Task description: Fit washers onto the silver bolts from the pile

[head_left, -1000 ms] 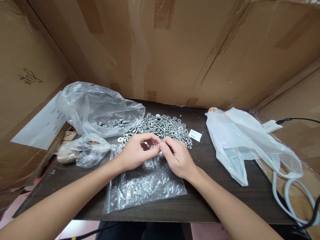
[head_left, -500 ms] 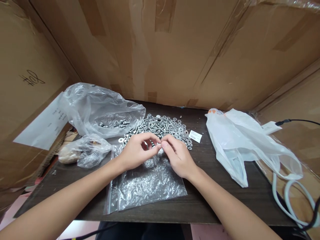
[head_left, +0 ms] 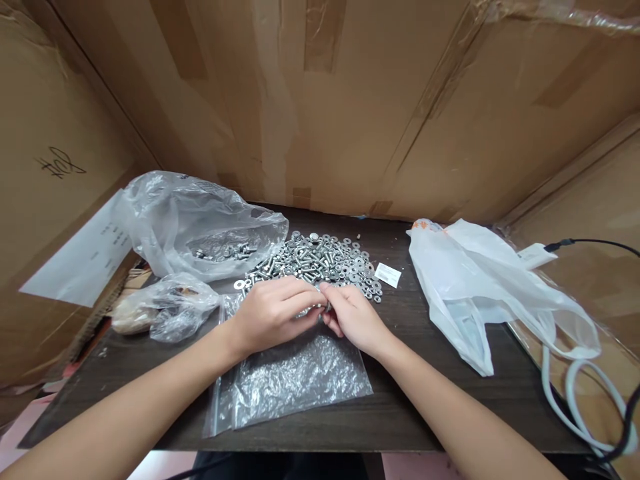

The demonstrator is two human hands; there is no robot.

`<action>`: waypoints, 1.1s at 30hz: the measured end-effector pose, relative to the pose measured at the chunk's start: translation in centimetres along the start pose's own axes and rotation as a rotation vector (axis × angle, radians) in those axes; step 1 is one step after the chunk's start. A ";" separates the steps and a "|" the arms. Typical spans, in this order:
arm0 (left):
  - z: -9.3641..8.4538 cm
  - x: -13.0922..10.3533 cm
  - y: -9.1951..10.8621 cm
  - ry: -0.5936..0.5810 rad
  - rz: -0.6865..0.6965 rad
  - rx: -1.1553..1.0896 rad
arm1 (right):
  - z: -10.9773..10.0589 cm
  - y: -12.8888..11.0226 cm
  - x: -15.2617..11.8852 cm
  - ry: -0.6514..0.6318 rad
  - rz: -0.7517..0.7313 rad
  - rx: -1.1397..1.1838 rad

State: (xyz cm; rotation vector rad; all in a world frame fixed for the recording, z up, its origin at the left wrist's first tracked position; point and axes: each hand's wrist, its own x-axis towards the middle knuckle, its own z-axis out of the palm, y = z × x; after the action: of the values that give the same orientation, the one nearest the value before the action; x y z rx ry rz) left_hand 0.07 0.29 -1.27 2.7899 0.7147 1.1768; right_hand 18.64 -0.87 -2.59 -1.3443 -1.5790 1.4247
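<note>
A small silver metal piece is pinched at the centre of a dark brown, wood-grained bench, closed upon by the fingertips of the left hand and the right hand. Its exact shape is hidden by the fingers; so slight a part is presumably gripped from both sides for finer control. The hands are held at the near side of a loose heap of silver metal bolts and washers, probably so that little reach is needed. Beneath them, toward the bench's front edge, a flat, clear plastic zip bag is laid out. More bolts are contained in a large, translucent plastic bag near the back left corner, its contents resting just beside the heap. A small, white printed paper label is left right of the heap, while a white plastic carrier bag is kept by the right edge, apparently clear of the hands.
</note>
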 end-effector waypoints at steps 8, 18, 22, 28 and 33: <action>-0.2 0.7 0.4 -0.047 -0.610 -0.551 | -0.5 -1.0 -1.0 0.143 -0.501 -0.269; 0.0 0.0 0.0 -0.003 -0.118 -0.118 | -0.1 -0.3 -0.5 -0.046 -0.037 -0.039; -0.1 0.7 0.3 -0.046 -0.560 -0.518 | -0.5 -0.9 -1.1 0.138 -0.408 -0.238; 0.0 0.7 0.3 -0.009 -0.514 -0.508 | -0.2 -0.7 -0.9 0.136 -0.409 -0.199; 0.2 0.0 0.1 0.012 -0.050 -0.056 | 0.0 -0.3 -0.4 -0.141 0.061 0.127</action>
State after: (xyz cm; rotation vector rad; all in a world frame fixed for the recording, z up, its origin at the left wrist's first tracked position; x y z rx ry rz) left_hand 0.22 0.22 -1.38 2.7060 0.7358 1.1863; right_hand 18.68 -1.19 -2.26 -1.2515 -1.5180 1.6598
